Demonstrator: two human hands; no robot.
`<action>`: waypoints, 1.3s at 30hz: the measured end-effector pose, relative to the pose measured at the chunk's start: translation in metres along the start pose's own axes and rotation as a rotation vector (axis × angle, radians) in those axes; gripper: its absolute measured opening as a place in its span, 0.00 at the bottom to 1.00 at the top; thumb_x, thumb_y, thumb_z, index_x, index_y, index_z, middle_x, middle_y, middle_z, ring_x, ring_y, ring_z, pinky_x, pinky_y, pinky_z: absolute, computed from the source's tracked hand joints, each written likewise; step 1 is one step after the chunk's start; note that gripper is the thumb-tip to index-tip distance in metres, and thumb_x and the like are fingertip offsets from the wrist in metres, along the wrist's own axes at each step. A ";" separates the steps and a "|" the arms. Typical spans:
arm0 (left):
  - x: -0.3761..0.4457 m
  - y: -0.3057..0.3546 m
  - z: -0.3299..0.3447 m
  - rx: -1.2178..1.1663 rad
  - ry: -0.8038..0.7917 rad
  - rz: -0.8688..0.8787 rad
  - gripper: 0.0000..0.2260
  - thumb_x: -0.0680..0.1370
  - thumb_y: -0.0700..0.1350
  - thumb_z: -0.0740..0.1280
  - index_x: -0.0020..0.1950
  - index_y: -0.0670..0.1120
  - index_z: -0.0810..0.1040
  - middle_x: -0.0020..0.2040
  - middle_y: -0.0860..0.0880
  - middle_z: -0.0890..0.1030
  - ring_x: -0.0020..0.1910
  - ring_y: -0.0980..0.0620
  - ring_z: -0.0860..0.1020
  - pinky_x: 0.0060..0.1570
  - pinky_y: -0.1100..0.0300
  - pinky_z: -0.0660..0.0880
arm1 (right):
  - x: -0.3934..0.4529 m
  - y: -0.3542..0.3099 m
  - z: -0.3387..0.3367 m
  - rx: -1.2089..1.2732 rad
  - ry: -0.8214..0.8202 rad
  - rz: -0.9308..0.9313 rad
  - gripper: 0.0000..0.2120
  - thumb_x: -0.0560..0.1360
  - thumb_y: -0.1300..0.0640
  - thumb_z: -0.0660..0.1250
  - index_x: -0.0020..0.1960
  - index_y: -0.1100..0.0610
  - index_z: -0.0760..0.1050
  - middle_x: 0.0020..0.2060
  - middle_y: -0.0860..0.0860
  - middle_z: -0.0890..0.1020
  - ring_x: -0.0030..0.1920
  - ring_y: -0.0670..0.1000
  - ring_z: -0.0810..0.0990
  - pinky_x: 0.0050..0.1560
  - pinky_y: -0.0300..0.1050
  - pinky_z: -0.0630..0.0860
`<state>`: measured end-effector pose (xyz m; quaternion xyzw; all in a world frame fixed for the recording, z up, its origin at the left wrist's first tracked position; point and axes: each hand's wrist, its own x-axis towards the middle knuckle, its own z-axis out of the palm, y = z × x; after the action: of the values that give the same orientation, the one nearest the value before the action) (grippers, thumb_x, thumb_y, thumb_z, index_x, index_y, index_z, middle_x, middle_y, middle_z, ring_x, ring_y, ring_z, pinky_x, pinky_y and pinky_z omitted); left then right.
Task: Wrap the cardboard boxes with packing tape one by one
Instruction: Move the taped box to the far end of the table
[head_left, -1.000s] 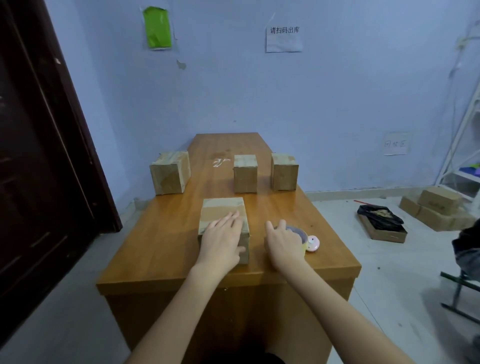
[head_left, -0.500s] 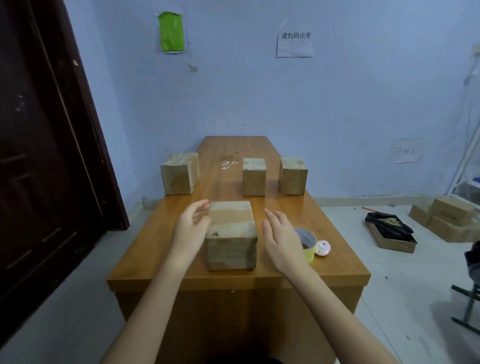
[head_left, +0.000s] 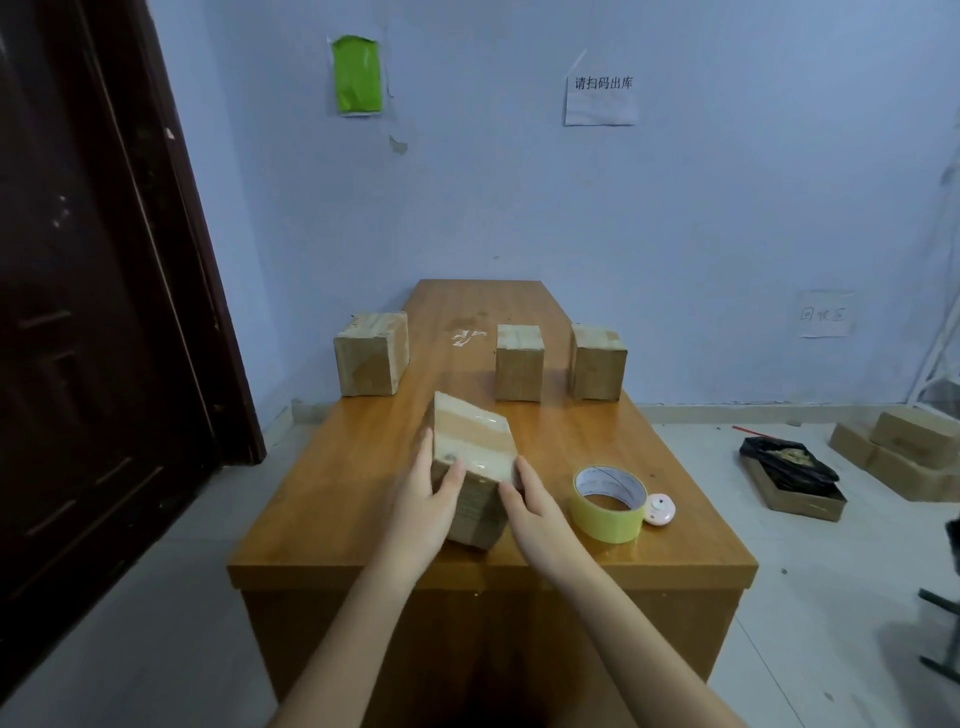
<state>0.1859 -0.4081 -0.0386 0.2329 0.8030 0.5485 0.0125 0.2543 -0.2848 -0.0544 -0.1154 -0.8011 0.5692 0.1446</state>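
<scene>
A cardboard box with glossy tape across its top sits near the front of the wooden table, turned corner-on to me. My left hand grips its left side and my right hand grips its right side. A yellow roll of packing tape lies flat on the table just right of my right hand. Farther back stand three more cardboard boxes: one at the left, one in the middle, one at the right.
A small pink round object touches the tape roll's right side. A scrap of clear tape lies far back on the table. A dark door stands at the left. On the floor at right are an open box with a black bag and stacked cartons.
Both hands went from resting on top of the box to its sides, then closed on it. The box has been rotated so that a corner faces me.
</scene>
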 end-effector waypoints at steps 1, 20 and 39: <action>0.004 0.004 -0.001 0.165 0.056 0.076 0.27 0.80 0.55 0.59 0.76 0.54 0.53 0.74 0.51 0.61 0.71 0.49 0.61 0.71 0.48 0.59 | 0.001 0.000 0.001 -0.018 -0.016 0.000 0.22 0.83 0.53 0.52 0.76 0.55 0.57 0.63 0.40 0.68 0.63 0.39 0.67 0.58 0.22 0.64; 0.025 0.002 -0.006 0.157 0.067 -0.003 0.27 0.79 0.55 0.60 0.76 0.50 0.56 0.75 0.49 0.61 0.72 0.49 0.61 0.66 0.52 0.63 | 0.017 -0.003 -0.010 0.056 0.147 -0.004 0.24 0.82 0.45 0.51 0.76 0.51 0.56 0.73 0.48 0.65 0.69 0.46 0.65 0.67 0.44 0.67; 0.128 0.004 -0.035 0.036 0.044 -0.059 0.25 0.80 0.52 0.58 0.76 0.51 0.55 0.75 0.50 0.61 0.72 0.47 0.61 0.67 0.53 0.61 | 0.130 -0.063 0.037 -0.194 0.194 -0.065 0.22 0.82 0.52 0.53 0.75 0.54 0.60 0.70 0.52 0.70 0.67 0.53 0.70 0.59 0.44 0.67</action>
<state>0.0641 -0.3879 0.0089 0.1969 0.8193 0.5385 0.0067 0.1185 -0.2923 0.0071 -0.1571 -0.8380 0.4703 0.2278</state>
